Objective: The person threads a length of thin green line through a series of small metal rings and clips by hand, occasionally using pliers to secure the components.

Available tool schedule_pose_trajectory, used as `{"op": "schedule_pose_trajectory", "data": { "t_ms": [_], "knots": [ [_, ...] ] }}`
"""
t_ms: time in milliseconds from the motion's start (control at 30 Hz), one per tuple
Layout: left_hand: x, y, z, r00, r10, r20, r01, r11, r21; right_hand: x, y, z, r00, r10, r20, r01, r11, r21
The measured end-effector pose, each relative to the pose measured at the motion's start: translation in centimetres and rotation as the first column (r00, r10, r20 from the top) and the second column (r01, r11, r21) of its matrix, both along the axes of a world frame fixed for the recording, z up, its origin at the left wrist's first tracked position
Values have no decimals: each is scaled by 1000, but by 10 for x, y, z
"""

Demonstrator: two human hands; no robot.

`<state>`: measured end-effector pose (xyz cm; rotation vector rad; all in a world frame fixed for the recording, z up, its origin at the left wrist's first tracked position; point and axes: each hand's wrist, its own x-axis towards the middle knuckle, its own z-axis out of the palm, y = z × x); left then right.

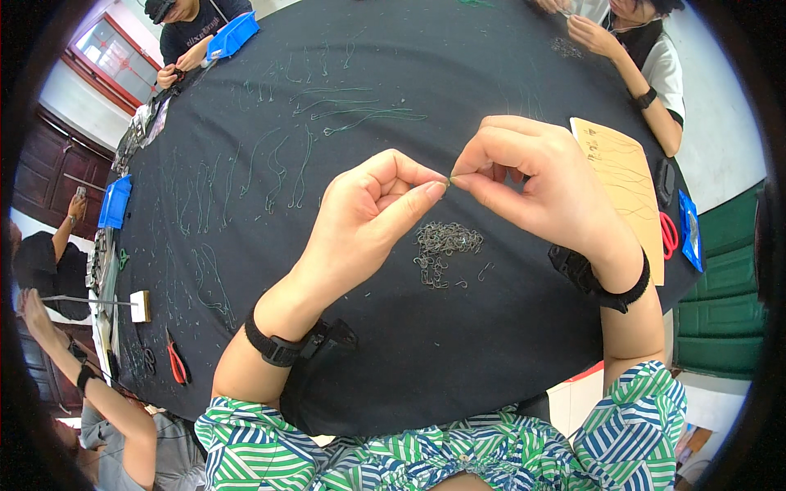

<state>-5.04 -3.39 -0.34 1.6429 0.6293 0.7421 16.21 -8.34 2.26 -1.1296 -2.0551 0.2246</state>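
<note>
Pinch grip of both hands over a dark cloth-covered counter (426,360). The left hand (372,200) and right hand (532,176) meet tip to tip at the centre, each with thumb and forefinger pressed together on a tiny green piece (449,180); its exact form is too small to tell. A black strap encircles each wrist. On the near side of the fingertips lies a loose pile of small metal hooks (446,239), a few scattered at its right edge. Green threads (360,114) lie spread in rows on the far and left parts of the counter. At right, a tan sheet (626,192) bears fine dark strands; beyond its right edge are red handles (669,236) and a blue packet (690,233). At near left lie red-handled pliers (176,362) and, farther away, a white block (141,306). Blue trays (233,34) stand at far left and left. Other people sit around the rim.
</note>
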Motion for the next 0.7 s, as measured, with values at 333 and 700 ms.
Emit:
{"op": "schedule_pose_trajectory", "data": {
  "t_ms": [333,700],
  "knots": [
    [0,0,-1,1000,14,-12,-14,1000,13,-1,-3,4,997,-19,77,17,999,31],
    [1,0,-2,1000,5,-5,-5,1000,17,0,-1,0,995,7,101,-19,993,114]
  ]
}}
